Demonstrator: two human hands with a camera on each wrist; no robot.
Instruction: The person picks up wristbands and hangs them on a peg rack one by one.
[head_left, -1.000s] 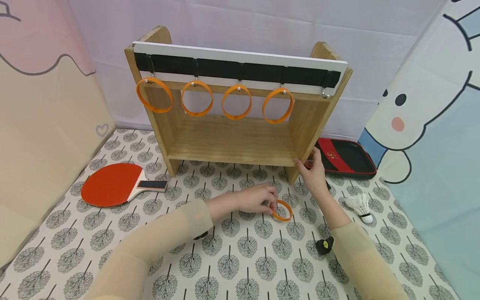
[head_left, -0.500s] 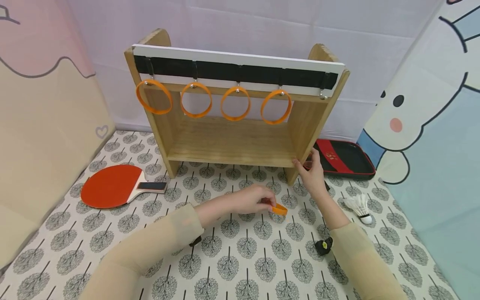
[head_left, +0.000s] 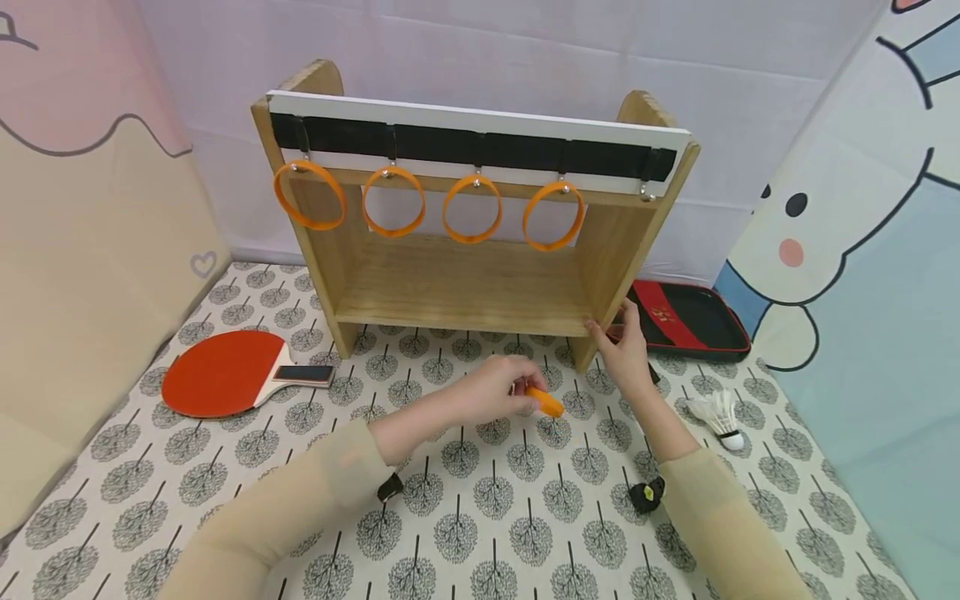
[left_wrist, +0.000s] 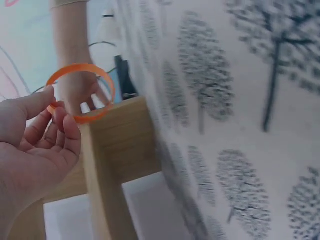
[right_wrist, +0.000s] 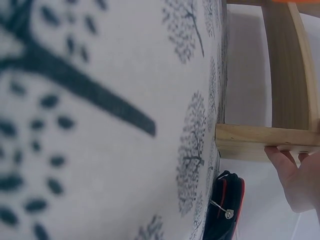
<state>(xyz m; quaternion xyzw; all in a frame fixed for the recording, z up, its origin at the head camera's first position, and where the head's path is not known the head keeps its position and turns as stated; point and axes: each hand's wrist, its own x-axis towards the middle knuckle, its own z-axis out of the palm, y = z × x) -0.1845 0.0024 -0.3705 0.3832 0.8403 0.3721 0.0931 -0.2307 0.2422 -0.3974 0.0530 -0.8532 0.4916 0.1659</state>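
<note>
My left hand pinches an orange ring between thumb and fingers, above the table in front of the wooden rack. In the left wrist view that ring appears as a thin round band held at its near edge. My right hand grips the rack's right side panel low down, with the thumb at its front edge. The right wrist view shows its fingers against the panel's outer face. Several matching orange rings hang from hooks along the black strip; the rightmost hook carries none.
A red table tennis paddle lies left of the rack. On the right are a black and red case and a white shuttlecock. Patterned cloth covers the table, with printed fabric walls behind and at both sides.
My left hand has lifted the ring off the cloth and moved it slightly up and left, and the ring has tilted edge-on. The right hand stays on the rack.
</note>
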